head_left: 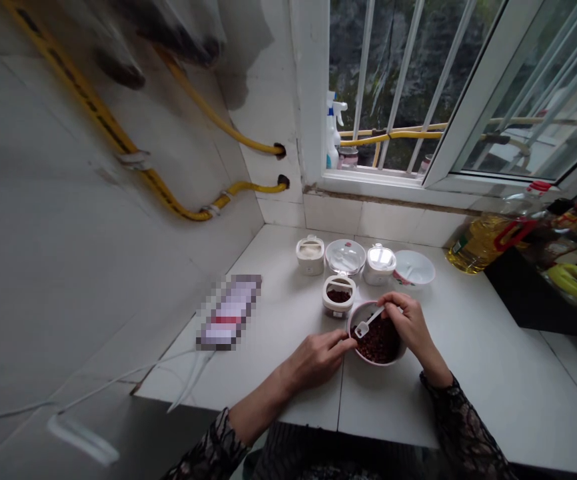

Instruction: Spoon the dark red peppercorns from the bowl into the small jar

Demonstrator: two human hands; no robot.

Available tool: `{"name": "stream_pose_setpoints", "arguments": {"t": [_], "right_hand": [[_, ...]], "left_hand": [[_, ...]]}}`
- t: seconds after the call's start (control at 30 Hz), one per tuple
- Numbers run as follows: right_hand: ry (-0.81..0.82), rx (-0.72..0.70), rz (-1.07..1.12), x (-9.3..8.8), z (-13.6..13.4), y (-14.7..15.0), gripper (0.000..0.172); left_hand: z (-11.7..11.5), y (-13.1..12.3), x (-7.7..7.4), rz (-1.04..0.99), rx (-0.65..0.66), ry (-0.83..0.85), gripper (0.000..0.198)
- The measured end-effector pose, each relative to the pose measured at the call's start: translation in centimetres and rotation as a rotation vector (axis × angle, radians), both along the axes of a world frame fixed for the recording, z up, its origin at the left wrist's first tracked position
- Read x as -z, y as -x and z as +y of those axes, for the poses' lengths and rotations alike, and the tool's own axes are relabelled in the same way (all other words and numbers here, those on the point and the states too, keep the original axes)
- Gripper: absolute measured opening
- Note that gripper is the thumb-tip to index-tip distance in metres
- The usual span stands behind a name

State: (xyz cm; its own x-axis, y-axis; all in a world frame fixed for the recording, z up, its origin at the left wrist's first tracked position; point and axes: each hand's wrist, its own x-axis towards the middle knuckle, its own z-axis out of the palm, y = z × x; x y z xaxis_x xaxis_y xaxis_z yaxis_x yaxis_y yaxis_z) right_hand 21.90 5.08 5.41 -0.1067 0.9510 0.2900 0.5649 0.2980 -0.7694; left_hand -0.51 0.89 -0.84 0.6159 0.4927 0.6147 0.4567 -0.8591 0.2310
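The handle of a small white spoon (363,329) is pinched between the thumb and fingers of the right grip (408,325). The spoon's head is held over dark red bits (376,347) in a bowl (382,364) on the worktop (278,293). The bowl's rim is touched by the left grip (318,358); whether it is pinched cannot be told. Just behind the bowl, a jar (337,311) of dark stuff is seen. Farther back, two white jars (310,265) and two bowls (415,268) are set in a row. A yellow bottle (474,247) is seen far right, beside a black box (511,297).
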Motion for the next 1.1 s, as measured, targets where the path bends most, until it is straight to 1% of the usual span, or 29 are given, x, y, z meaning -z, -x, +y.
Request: {"name": "stream_pose_setpoints", "arguments": {"t": [0.13,0.3,0.33,0.4,0.47,0.5,0.57,0.63,0.67,0.7,0.77,0.83,0.87,0.97,1.03,1.1], "right_hand": [[0.002,0.043,0.045,0.0,0.0,-0.1,0.018],[0.126,0.087,0.319,-0.2,0.2,0.1,0.017],[0.117,0.1,0.358,-0.3,0.2,0.3,0.018],[0.033,0.119,0.37,-0.4,0.2,0.9,0.019],[-0.125,0.106,0.274,-0.5,0.1,1.7,0.018],[-0.22,0.071,0.185,-0.4,0.1,2.1,0.017],[-0.396,-0.043,-0.023,-0.4,-0.1,2.7,0.019],[-0.514,-0.14,-0.166,-0.4,-0.2,2.9,0.024],[-0.551,-0.152,-0.189,-0.6,-0.3,2.7,0.025],[-0.577,-0.133,-0.185,-0.7,-0.4,2.4,0.025],[-0.61,-0.041,-0.14,-1.0,-0.6,1.6,0.022],[-0.61,0.064,-0.134,-1.1,-0.5,0.6,0.02],[-0.612,0.071,-0.166,-1.0,-0.5,0.2,0.019],[-0.594,0.028,-0.299,-0.3,-0.2,-0.3,0.019],[-0.546,-0.025,-0.376,0.3,-0.1,-0.1,0.018],[-0.48,-0.074,-0.409,0.7,-0.1,0.3,0.019]], "left_hand": [[0.0,0.0,-0.2,-0.007,0.006,-0.001,0.034],[0.0,-0.1,-0.2,0.002,0.014,0.009,0.033],[0.0,-0.1,-0.1,-0.003,0.012,0.006,0.033],[0.1,-0.1,0.1,-0.016,0.002,-0.003,0.034],[0.1,0.0,0.2,-0.023,-0.009,-0.011,0.034],[0.1,0.0,0.2,-0.021,-0.012,-0.01,0.033],[0.1,-0.1,0.1,-0.012,-0.014,-0.006,0.032],[0.0,-0.1,0.0,-0.001,-0.014,-0.001,0.031],[0.0,-0.1,0.0,0.001,-0.014,-0.001,0.032],[0.0,-0.1,0.0,0.002,-0.013,-0.001,0.032],[0.0,-0.1,0.0,0.004,-0.01,0.001,0.033],[0.0,-0.1,0.1,0.005,-0.008,-0.001,0.034],[0.0,0.0,0.2,0.006,-0.008,0.001,0.034],[0.1,0.0,0.4,0.017,-0.002,0.014,0.035],[0.0,0.1,0.3,0.023,0.001,0.015,0.036],[0.0,0.1,0.1,0.022,-0.001,0.009,0.035]]}}
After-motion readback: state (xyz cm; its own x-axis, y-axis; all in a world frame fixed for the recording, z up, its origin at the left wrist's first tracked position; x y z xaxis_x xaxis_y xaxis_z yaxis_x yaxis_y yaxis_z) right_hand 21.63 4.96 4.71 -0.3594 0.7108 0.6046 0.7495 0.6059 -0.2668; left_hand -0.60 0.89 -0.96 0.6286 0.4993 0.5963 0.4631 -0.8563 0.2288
